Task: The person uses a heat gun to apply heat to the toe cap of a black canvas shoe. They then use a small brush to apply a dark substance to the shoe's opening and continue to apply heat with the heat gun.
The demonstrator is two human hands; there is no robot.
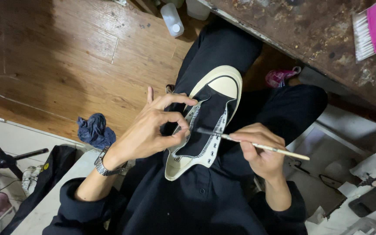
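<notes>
The left hand (153, 130) pinched the eyelet edge of the sneaker (207, 122) on the lap; the right hand (260, 150) gripped a thin brush (257, 146), painting inside. Steady strokes seemed needed next.

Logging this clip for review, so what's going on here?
A person seated by a worn workbench holds a black and cream sneaker on their lap. The left hand pinches the shoe's eyelet edge, while the right hand grips a thin paintbrush with its tip at the opening near the tongue. A crumpled blue cloth lies on the wooden floor.
</notes>
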